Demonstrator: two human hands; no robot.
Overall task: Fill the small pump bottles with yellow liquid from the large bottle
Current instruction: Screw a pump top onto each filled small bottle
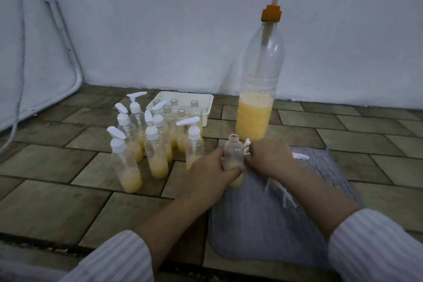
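At lower centre, my left hand (210,170) is gripping an uncapped small clear plastic bottle (233,155) part-filled with yellow liquid. My right hand (269,155) is curling around white pump tops (247,146) just beside it.

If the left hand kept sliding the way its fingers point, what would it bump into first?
The left hand already grips the open small bottle; beyond it, probably the right hand close on the other side, though depth is unclear.

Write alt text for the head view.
A left hand grips an uncapped small bottle partly filled with yellow liquid, while the right hand holds a white pump cap. Behind stand the large bottle and capped filled bottles.
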